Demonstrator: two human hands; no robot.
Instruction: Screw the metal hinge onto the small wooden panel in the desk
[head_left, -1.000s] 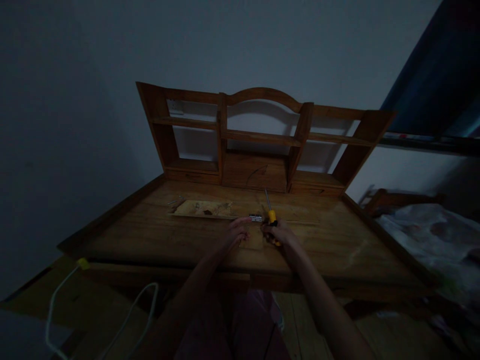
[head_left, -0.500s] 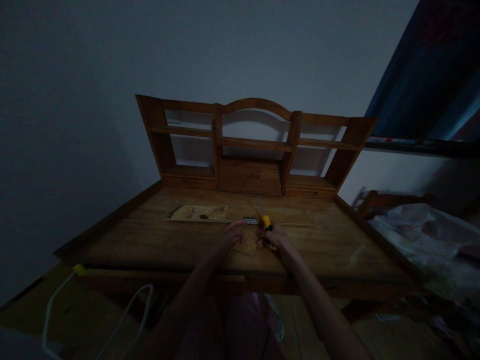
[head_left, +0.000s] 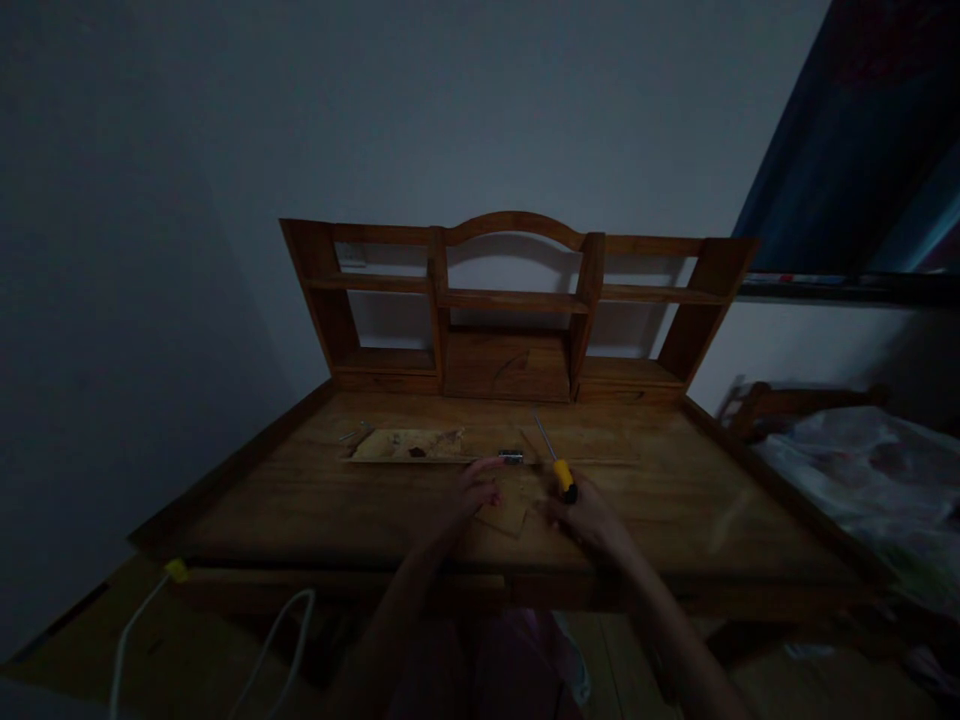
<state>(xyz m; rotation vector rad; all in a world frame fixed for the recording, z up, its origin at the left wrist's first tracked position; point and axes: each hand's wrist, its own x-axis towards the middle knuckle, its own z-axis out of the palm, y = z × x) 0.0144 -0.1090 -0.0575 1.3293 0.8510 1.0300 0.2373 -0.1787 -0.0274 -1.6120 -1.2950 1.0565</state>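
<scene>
My right hand (head_left: 592, 515) is closed around a screwdriver (head_left: 563, 477) with a yellow and black handle; its thin shaft points up and away across the desk. My left hand (head_left: 472, 495) rests on the desk, index finger stretched toward a small shiny metal hinge (head_left: 511, 456) and touching or nearly touching it. The other fingers bend over a small wooden piece (head_left: 510, 518), with a gap to the thumb. Behind the hands lies a long, narrow wooden board (head_left: 412, 444) with a rough, broken surface at its left part. Dim light hides fine finger detail.
Small metal items (head_left: 351, 434) lie left of the board. A wooden shelf unit (head_left: 517, 302) stands along the back of the desk (head_left: 322, 520). A white cable (head_left: 304, 620) with a yellow end hangs at front left. Plastic-covered items (head_left: 847, 460) are at the right.
My right hand with the screwdriver has moved right and toward me, away from the hinge. The left hand stays by the hinge and wooden piece. The whole view has shifted slightly.
</scene>
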